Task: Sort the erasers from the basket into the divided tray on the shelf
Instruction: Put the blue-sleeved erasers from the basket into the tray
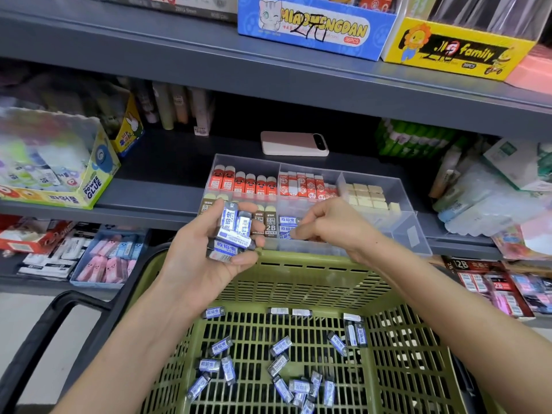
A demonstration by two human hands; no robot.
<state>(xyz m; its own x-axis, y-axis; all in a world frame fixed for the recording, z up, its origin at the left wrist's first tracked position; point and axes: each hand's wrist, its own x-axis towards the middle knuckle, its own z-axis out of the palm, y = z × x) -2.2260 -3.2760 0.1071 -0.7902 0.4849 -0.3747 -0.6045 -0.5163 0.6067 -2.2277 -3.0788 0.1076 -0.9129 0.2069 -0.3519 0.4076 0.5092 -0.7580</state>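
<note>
Head view: left hand (pixel 209 249) palm-up over basket (pixel 298 282) rim, clutching blue erasers (pixel 233 231); right hand (pixel 328 225) curled, pinching one eraser (pixel 286 231) in tray (pixel 403 204).

Left hand (pixel 206 258) and its gripped stack of blue-and-white sleeved erasers (pixel 233 231) hid most brown-sleeved erasers (pixel 270 224) in the clear divided plastic tray (pixel 418 234). Right hand (pixel 331 228) covered the middle front compartment; pinch unclear. Green slatted plastic basket (pixel 298 258) was cut off at the bottom edge. Yellow glue carton (pixel 89 186) was blurred.
</note>
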